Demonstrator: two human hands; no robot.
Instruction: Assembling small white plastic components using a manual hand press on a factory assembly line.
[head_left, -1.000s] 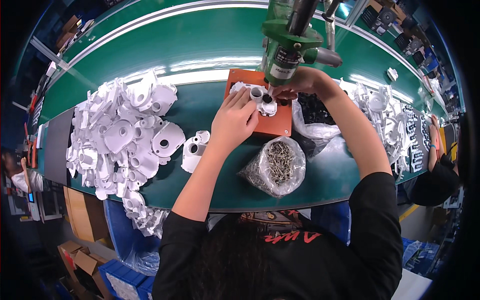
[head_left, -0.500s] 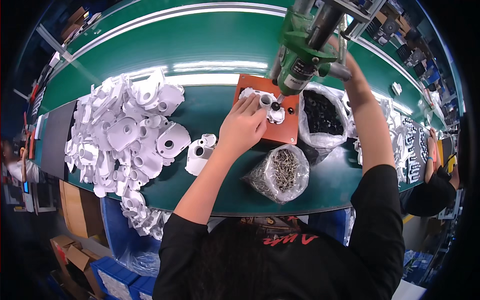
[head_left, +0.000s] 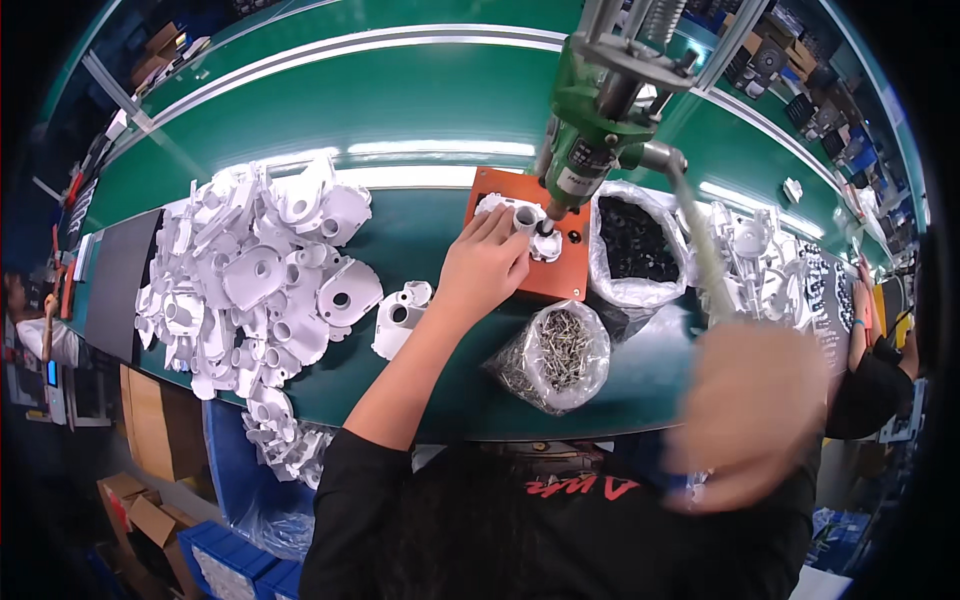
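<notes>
From where I stand, the left hand (head_left: 485, 265) lies flat and extended, thumb spread apart, its fingers resting over a white plastic part (head_left: 547, 247). That part sits on an orange block (head_left: 565, 275) toward the far edge of the green tabletop (head_left: 410, 235), right of its middle. The right hand (head_left: 745, 410) is a blur out over the near edge, at the lower end of a lever (head_left: 702, 245); I cannot tell how its fingers close.

The lever joins a green press (head_left: 585, 130), whose tip is down at a black piece (head_left: 543, 228) on the white part. I'd judge this the pressing stroke; the move calls for a steady left hand, fingertips clear of the tip.

Just beside the block's right edge stands a bag of black pieces (head_left: 640, 294); nearer the tabletop's near edge, a bag of metal fasteners (head_left: 515, 370). A loose white part (head_left: 390, 338) lies by the left forearm. Farther out, white parts heap toward the tabletop's left end (head_left: 255, 275), with another heap (head_left: 755, 260) toward the right.
</notes>
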